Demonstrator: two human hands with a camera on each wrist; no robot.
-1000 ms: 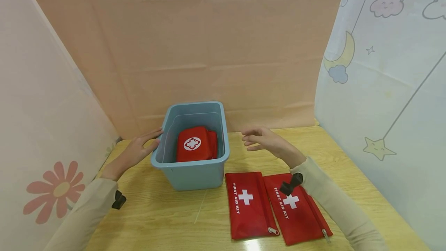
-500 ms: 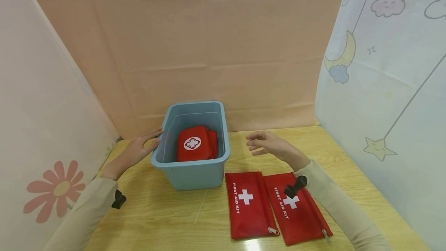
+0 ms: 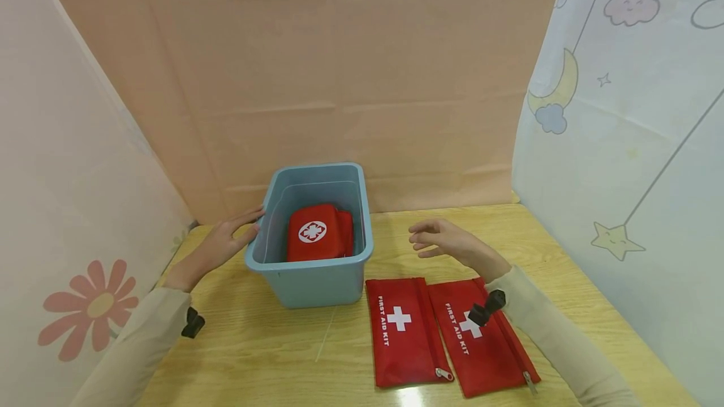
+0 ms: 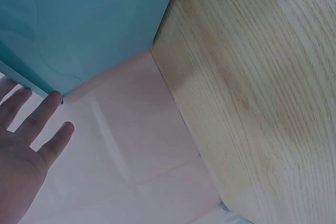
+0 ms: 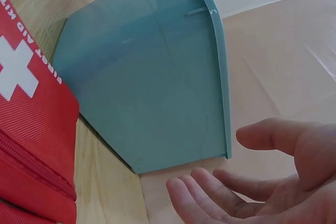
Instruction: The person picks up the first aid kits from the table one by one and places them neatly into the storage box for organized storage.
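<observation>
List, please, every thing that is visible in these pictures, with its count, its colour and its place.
bin: 1, blue-grey, on the table toward the back, left of centre.
padded first aid case: 1, red with a white emblem, inside the bin.
flat first aid pouches: 2, red with white crosses, side by side on the table in front of the bin, to its right.
table: 1, light wood.
backdrop sheets: 3, peach behind, pale floral on the left, pale rainbow print on the right.
left hand: 1, fingers straight against the bin's left rim.
right hand: 1, empty, fingers relaxed, above the table right of the bin.
</observation>
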